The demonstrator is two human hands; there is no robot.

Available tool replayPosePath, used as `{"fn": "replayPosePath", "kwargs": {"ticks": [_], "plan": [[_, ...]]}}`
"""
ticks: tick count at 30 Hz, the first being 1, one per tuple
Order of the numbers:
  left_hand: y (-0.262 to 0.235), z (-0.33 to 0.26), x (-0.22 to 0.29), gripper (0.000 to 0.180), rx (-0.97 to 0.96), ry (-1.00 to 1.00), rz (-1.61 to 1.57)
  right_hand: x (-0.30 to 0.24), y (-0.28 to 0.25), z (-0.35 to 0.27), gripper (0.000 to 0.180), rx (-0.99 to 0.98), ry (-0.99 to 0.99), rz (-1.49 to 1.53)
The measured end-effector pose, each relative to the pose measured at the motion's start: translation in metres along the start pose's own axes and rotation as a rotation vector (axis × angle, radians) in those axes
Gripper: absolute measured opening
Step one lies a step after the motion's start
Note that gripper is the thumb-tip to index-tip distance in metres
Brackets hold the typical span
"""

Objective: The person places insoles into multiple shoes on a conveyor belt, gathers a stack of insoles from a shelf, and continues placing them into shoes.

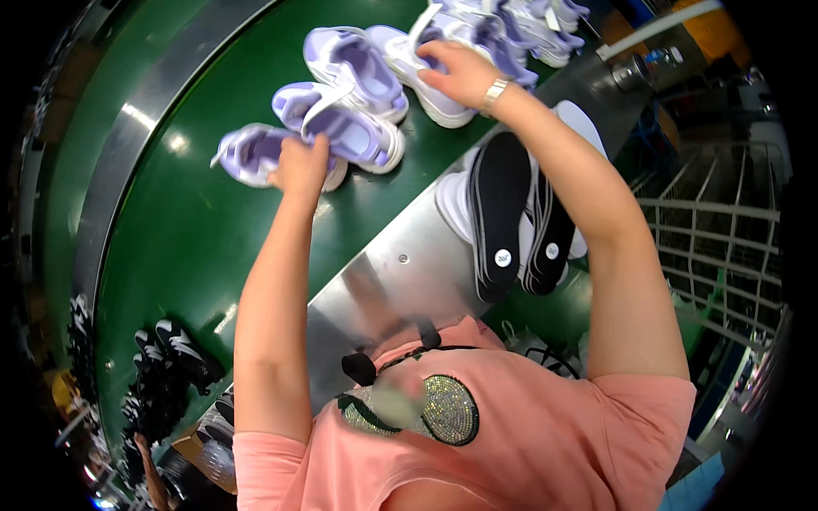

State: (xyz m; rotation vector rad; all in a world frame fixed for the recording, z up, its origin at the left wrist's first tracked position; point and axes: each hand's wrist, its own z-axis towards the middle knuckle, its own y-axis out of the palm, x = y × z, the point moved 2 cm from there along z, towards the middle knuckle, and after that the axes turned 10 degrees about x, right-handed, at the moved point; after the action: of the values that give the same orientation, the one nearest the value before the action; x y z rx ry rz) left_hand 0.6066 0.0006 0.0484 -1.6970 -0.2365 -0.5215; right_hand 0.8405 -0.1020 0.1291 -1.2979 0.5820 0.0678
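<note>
A row of white-and-lavender sneakers lies on the green conveyor belt (213, 247). My left hand (300, 166) is closed at the heel end of the nearest sneaker (247, 153), its fingertips partly hidden at the collar. Just beyond it sit another lavender sneaker (354, 136) with a white strap and a third sneaker (362, 64). On the right, my right hand (460, 75) reaches over a further sneaker (443, 106), thumb and forefinger apart at its opening. The other fingers of that hand are curled and partly hidden.
Black and white insoles (498, 204) are stacked on the metal ledge (409, 255) under my right forearm. More lavender sneakers (550, 30) lie at the far end. Black shoes (183, 353) sit at lower left on the belt. A wire rack (707, 204) stands at right.
</note>
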Motion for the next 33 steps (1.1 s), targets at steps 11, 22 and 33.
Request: {"fn": "replayPosePath", "kwargs": {"ticks": [11,22,33], "plan": [[0.029,-0.142,0.024,0.078,-0.06,0.226,-0.584,0.083,-0.06,-0.295,0.054,0.185,0.971,0.215],[0.058,-0.252,0.08,0.069,-0.853,-0.443,-0.952,0.061,-0.037,-0.282,0.054,0.289,0.769,0.856],[-0.061,-0.249,-0.044,0.057,0.005,0.052,-0.852,-0.044,-0.043,-0.283,0.071,0.117,0.522,0.735]]}}
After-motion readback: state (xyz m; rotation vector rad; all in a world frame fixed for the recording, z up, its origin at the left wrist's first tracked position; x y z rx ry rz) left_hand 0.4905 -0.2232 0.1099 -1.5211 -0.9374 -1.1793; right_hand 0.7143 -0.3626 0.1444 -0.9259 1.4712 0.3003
